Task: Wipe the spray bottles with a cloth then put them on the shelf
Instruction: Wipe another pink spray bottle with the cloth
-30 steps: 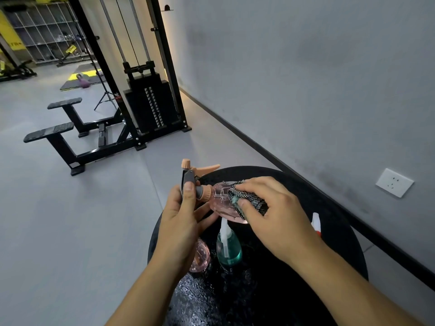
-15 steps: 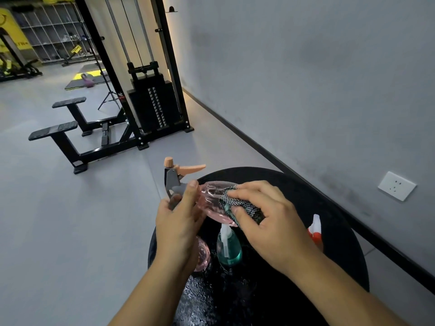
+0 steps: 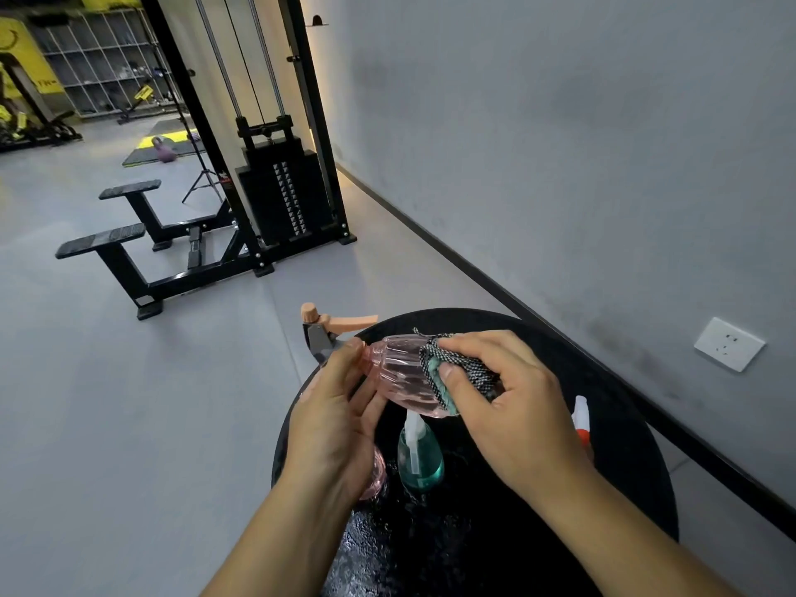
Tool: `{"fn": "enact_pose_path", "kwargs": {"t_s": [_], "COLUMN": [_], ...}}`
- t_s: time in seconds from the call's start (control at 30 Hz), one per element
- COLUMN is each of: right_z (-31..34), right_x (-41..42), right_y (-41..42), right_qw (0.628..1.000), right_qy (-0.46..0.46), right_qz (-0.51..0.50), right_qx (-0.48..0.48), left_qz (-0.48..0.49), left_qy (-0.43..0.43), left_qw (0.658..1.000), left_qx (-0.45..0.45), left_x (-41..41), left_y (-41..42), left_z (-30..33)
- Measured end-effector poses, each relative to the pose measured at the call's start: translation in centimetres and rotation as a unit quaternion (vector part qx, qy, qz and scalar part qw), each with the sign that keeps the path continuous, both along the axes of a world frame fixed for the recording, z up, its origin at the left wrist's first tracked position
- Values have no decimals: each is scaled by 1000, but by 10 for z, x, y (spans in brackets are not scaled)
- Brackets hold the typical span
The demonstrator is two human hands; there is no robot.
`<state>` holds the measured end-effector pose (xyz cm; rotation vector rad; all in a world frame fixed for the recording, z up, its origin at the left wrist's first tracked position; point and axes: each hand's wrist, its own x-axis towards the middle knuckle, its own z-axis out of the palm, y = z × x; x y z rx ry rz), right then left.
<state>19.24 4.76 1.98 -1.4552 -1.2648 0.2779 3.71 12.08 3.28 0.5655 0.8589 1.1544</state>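
My left hand point(image 3: 334, 417) grips a pink ribbed spray bottle point(image 3: 398, 372) at its neck, holding it on its side above the round black table point(image 3: 624, 445). Its peach trigger head point(image 3: 327, 327) points left and up. My right hand point(image 3: 512, 407) presses a checked black-and-white cloth with teal backing point(image 3: 448, 372) around the bottle's bottom end. Below the hands a teal spray bottle point(image 3: 420, 458) stands upright on the table. Another pink bottle point(image 3: 374, 473) is partly hidden under my left hand. A white and orange bottle point(image 3: 580, 420) peeks out behind my right wrist.
The table top is wet near its front point(image 3: 379, 549). A grey wall with a white socket point(image 3: 729, 344) runs along the right. A black cable weight machine point(image 3: 280, 196) with two benches stands on the grey floor ahead. Storage shelves point(image 3: 103, 58) sit far back left.
The pink bottle has shifted slightly left and tilted flatter, with its trigger head further from the table. My right hand has slid the cloth along the bottle's body toward its bottom end.
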Motion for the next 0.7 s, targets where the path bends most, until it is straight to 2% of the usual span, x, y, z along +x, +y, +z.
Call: {"fn": "enact_pose_path", "kwargs": {"t_s": [0.17,0.33,0.7], "right_z": [-2,-4,-2], "right_x": [3,4,15], "right_y": [1,1,0], "right_qw": [999,999,998], "right_qy": [9,-17,-47], "right_qz": [-22,-31,-30], "right_qx": [24,32,21], "left_qz": [-36,-87,-92], "left_qy": [48,32,49], "left_qw": [998,996,994], "left_qx": [0,-17,24], "left_x": [-2,-3,-2], "left_y": [-2,-3,1], "left_z": [-2,2,1]}}
